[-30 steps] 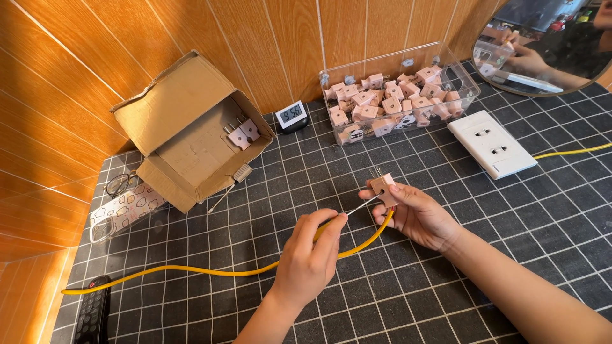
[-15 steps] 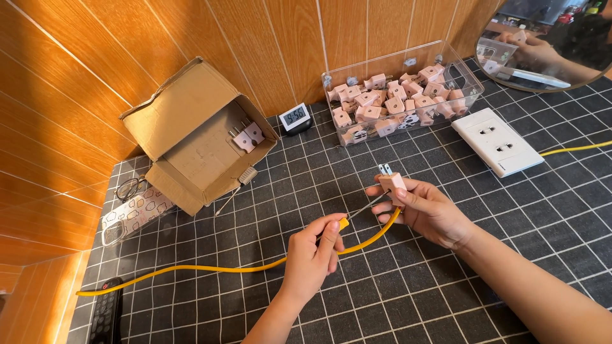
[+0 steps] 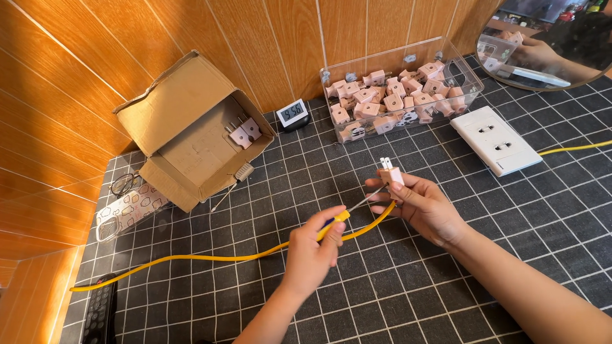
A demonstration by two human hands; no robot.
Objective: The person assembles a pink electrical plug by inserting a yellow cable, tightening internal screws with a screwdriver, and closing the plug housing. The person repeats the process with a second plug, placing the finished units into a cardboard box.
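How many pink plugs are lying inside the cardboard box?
2. Both pink plugs lie side by side at the back of the open cardboard box: one on the left, the other just right of it. The raised flap may hide more.

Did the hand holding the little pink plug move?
Yes. The right hand lifted the pink plug farther up the table, toward the clear box of plugs.

Single head-worn view, looking steeply down and forward, close over tiled table [image 3: 497, 255], toward wood-panelled wall [image 3: 255, 44] behind.
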